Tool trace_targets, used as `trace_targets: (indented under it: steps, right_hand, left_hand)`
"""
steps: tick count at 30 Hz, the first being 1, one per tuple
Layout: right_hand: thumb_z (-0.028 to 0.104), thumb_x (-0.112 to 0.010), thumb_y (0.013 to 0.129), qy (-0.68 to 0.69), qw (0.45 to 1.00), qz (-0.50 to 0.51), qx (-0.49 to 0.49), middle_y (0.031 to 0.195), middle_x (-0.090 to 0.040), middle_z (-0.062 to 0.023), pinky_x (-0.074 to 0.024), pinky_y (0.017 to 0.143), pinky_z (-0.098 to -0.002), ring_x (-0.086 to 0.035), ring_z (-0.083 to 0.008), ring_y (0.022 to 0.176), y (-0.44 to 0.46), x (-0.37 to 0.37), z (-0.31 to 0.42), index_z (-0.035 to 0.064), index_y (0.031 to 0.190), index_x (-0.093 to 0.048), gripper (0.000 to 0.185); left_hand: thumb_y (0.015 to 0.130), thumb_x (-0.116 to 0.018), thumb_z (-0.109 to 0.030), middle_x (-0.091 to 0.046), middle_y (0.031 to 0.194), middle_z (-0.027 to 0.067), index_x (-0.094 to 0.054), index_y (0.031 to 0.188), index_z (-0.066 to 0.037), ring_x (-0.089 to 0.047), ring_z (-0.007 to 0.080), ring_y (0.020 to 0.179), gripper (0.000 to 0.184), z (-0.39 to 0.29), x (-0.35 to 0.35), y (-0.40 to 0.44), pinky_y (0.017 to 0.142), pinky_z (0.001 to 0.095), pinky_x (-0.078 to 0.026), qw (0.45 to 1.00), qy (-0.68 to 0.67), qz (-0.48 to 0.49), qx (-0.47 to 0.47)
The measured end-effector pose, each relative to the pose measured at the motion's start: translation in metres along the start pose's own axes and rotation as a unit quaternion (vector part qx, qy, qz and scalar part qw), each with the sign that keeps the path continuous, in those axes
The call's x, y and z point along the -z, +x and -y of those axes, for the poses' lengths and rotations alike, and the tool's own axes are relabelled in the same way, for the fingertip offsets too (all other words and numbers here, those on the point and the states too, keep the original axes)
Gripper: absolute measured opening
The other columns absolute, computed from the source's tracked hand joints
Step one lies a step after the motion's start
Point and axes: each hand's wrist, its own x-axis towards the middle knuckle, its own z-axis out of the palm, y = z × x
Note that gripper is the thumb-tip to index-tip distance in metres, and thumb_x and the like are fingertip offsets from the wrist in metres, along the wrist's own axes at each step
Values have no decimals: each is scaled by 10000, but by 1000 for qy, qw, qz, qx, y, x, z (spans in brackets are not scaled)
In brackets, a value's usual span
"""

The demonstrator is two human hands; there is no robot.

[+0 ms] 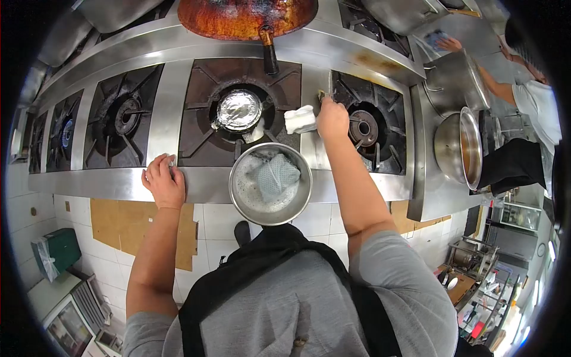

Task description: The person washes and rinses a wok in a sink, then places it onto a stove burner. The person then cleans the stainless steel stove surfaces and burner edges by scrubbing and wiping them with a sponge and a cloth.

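My left hand [164, 182] rests on the front edge of the steel stove [205, 185], its fingers slightly bent and apart, holding nothing. On the strip between two burners, my right hand [333, 119] is closed. A small dark tip shows above its fingers, but I cannot make out what it grips. Just left of that hand lies a white block-like piece [299, 120], perhaps a sponge or folded cloth. A steel bowl [236, 199] stands at the stove's front edge, with foamy water and a pale blue-green cloth [277, 177] in it. Behind it, crumpled foil [239, 109] covers the middle burner.
A browned wok [247, 21] sits on the back ledge, its dark handle pointing toward me. Open burners [364, 128] lie on both sides. At right stand a stockpot [455, 83] and a tilted steel bowl [458, 149]; another person [535, 107] reaches there. Cardboard [140, 229] covers floor tiles.
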Motion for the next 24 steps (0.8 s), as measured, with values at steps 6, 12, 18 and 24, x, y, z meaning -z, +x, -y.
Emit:
trace_targets:
  steps: [6, 12, 18, 24]
  right_hand:
    - [68, -525, 784, -12, 999, -34, 0, 776, -644, -169, -525, 718, -399, -630, -326, 816, 86, -20, -5, 24, 784, -604, 90]
    - [76, -519, 785, 2, 1000, -30, 6, 827, -642, -170, -518, 739, -408, -622, -322, 818, 42, -17, -15, 32, 782, -596, 88]
    - [83, -524, 788, -18, 999, -17, 24, 864, -640, -171, -526, 722, -410, -625, -318, 821, 46, -7, -13, 33, 831, -598, 99]
    - [115, -485, 834, -19, 1000, -2, 13, 849, -653, -163, -527, 707, -418, -639, -336, 819, 119, -27, -9, 49, 854, -610, 143]
  left_hand:
    - [792, -547, -147, -530, 1151, 24, -564, 1068, -158, -449, 217, 1129, 277, -1, 0, 2, 1004, 440, -236, 1000, 24, -12, -14]
    - [793, -543, -140, -527, 1151, 20, -557, 1073, -162, -457, 209, 1116, 281, -3, -1, 3, 1004, 444, -242, 999, 33, -22, -25]
    - [795, -544, -155, -501, 1177, 64, -530, 1109, -123, -430, 236, 1148, 317, 0, -4, 1, 1011, 479, -216, 999, 23, -17, -21]
    - [808, -543, -170, -470, 1213, 120, -466, 1170, -86, -393, 297, 1174, 379, 7, -5, -1, 1012, 505, -202, 1000, -20, -11, 1]
